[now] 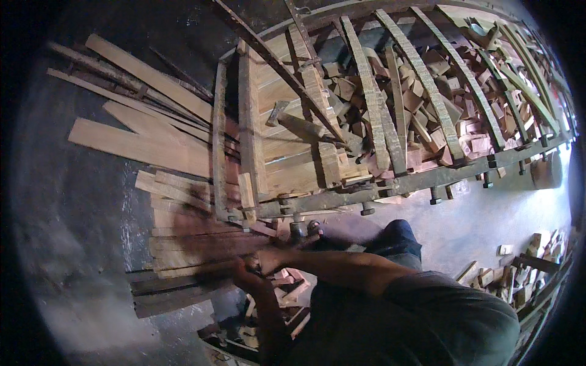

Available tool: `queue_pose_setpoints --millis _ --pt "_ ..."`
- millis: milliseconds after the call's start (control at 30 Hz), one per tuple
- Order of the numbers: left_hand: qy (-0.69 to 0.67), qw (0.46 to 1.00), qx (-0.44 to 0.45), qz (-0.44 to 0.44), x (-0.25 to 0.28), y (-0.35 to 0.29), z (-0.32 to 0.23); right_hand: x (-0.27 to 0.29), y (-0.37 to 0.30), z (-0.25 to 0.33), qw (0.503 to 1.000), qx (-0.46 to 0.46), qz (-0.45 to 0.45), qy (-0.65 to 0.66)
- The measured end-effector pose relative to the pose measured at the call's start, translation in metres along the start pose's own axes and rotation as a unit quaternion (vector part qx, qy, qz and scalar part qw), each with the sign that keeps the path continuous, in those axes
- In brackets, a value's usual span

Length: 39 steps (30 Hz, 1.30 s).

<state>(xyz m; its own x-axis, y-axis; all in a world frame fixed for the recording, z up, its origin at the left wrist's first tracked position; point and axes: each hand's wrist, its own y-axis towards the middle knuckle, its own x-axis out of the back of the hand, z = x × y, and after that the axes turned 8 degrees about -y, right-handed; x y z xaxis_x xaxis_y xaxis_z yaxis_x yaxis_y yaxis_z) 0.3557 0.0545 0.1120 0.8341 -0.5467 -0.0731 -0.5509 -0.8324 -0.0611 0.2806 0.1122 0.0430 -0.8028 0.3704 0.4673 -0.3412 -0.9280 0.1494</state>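
My left hand (249, 280) is curled at the right end of a dark brown wooden board (210, 268), which looks blurred and lies in shadow. Right beside it, almost touching, is my right hand (264, 262); its fingers are dark and mostly hidden. Under and around the board is a stack of flat wooden planks (171, 247), laid side by side with their length running left to right.
Ahead stands a long metal clamping frame (342, 198) with wooden crossbars and many wood offcuts (427, 97) inside. A hammer (296, 122) rests on its boards. Longer planks (140, 146) lie at far left. Scrap blocks (293, 290) lie beside my arms, more offcuts (525, 274) at right.
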Motion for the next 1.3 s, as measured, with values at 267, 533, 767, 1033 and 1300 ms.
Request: queue_pose_setpoints --millis 267,533,767,1033,1300 --pt "0.146 0.959 -0.146 0.192 0.027 -0.003 0.008 -0.014 -0.036 -0.017 0.960 -0.117 0.008 0.254" --pt "0.004 0.774 -0.004 0.633 0.012 0.045 -0.014 -0.009 -0.099 -0.009 0.964 -0.244 -0.085 -0.068" --pt "0.033 0.840 0.152 0.519 -0.002 0.034 -0.052 -0.011 -0.079 0.033 0.922 -0.325 -0.157 0.138" --pt "-0.056 0.842 0.256 0.472 0.016 0.006 -0.081 -0.126 -0.162 -0.010 0.836 -0.525 -0.160 -0.015" --pt "-0.115 0.820 0.258 0.498 0.013 -0.038 -0.072 -0.237 -0.186 -0.044 0.707 -0.215 -0.531 0.413"
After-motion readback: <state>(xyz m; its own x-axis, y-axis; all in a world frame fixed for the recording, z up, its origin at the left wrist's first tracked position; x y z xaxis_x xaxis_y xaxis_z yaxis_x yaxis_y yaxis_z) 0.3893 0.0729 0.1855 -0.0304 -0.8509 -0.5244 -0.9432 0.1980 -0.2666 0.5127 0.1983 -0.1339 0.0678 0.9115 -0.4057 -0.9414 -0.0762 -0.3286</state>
